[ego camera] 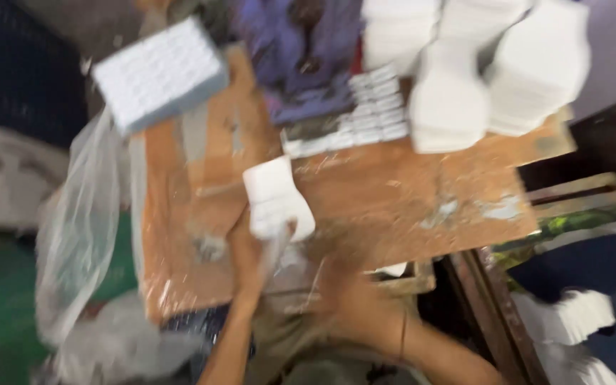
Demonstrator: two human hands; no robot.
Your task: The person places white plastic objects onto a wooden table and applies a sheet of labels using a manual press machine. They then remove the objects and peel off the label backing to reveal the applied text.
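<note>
A small stack of white shaped pieces (276,199) stands on the brown worktop (422,207), near its middle. The left hand (251,246) holds the stack from below, with fingers closed around its bottom and some thin clear plastic there too. The right hand (354,299) is very blurry, so I cannot tell if it is open or closed.

This one stack looks like it is being wrapped, and the job seems far from done. Many big white stacks (479,64) wait at the far side, beside a flat row of small packs (365,114). A grey box (158,71) sits at the far left corner. A big clear bag (80,228) hangs off the left edge. The worktop to the right of the stack is bare, with room to move.
</note>
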